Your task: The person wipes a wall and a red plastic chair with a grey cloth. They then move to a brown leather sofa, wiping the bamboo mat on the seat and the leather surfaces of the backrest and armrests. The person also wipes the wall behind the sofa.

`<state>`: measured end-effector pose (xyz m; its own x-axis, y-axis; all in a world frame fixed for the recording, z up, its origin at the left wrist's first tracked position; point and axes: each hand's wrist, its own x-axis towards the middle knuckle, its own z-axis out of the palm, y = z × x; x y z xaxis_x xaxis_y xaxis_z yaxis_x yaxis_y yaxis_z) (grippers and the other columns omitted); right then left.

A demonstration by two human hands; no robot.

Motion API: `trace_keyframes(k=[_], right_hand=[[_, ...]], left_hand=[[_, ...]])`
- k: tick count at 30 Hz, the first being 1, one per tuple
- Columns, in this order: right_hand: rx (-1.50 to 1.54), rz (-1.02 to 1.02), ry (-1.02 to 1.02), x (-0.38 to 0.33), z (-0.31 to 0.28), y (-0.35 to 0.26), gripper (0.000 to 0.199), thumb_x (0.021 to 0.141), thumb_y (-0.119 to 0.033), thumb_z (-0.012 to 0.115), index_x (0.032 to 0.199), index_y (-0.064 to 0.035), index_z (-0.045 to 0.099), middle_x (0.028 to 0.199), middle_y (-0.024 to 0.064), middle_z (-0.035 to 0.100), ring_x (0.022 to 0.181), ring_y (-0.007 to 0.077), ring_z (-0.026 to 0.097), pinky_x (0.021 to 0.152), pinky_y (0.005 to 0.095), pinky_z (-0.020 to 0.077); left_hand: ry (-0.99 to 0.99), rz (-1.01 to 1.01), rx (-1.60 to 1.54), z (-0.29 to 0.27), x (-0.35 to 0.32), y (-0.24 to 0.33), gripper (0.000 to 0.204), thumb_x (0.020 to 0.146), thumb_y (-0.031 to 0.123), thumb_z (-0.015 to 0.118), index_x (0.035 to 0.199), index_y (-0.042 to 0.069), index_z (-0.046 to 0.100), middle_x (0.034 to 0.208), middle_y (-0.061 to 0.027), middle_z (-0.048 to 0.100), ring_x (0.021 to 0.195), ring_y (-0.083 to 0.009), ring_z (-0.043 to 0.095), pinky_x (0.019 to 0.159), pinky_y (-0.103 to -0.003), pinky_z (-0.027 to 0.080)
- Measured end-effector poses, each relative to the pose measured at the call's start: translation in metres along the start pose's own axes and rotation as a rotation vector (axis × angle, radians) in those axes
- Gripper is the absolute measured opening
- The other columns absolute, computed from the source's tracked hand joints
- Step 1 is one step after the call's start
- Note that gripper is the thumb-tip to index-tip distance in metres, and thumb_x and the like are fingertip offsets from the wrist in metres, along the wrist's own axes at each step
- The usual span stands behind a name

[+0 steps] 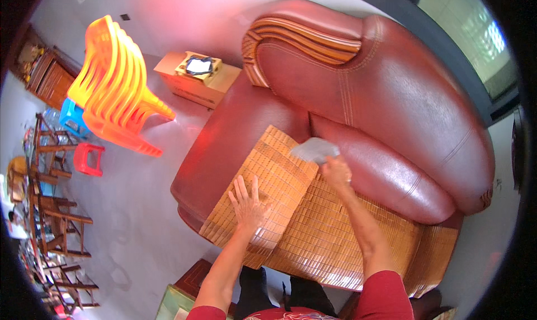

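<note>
My left hand (248,201) lies flat and open on a woven bamboo seat mat (313,230) that covers the seat of a dark red leather sofa (403,96). My right hand (335,172) is shut on a grey cloth (314,149), pressed where the mat's far edge meets the sofa's back cushion. A folded section of the mat lies under the left hand, overlapping the rest. Both forearms come in from the lower edge, with red sleeves.
A stack of orange plastic chairs (114,85) stands on the grey floor at the left, beside a cardboard box (196,79). Wooden chairs (56,208) and small red and blue stools crowd the far left. A dark window (475,35) is behind the sofa.
</note>
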<state>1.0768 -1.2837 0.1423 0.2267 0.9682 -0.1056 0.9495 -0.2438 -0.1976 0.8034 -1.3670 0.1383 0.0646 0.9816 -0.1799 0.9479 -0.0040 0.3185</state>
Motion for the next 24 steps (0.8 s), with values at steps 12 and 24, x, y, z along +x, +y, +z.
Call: trace_keyframes(k=[12, 24], right_hand=[[-0.182, -0.435, 0.326, 0.083, 0.047, -0.033, 0.044, 0.081, -0.016, 0.054, 0.125, -0.0192, 0.053, 0.110, 0.0086, 0.049, 0.101, 0.0266, 0.045, 0.080, 0.0428, 0.0392], [-0.555, 0.021, 0.217, 0.016, 0.014, 0.247, 0.060, 0.088, -0.015, 0.051, 0.144, -0.0226, 0.030, 0.142, 0.0134, 0.033, 0.124, 0.0275, 0.039, 0.098, 0.0527, 0.0319]], left_hand=[[-0.238, -0.227, 0.169, 0.016, 0.042, 0.027, 0.148, 0.045, 0.070, 0.077, 0.146, 0.010, -0.014, 0.147, -0.0294, -0.018, 0.138, -0.0410, -0.019, 0.106, -0.061, -0.005], [-0.077, -0.167, 0.360, 0.029, 0.040, 0.010, 0.150, 0.042, 0.067, 0.080, 0.145, 0.009, -0.013, 0.148, -0.0271, -0.012, 0.138, -0.0418, -0.010, 0.106, -0.063, 0.003]])
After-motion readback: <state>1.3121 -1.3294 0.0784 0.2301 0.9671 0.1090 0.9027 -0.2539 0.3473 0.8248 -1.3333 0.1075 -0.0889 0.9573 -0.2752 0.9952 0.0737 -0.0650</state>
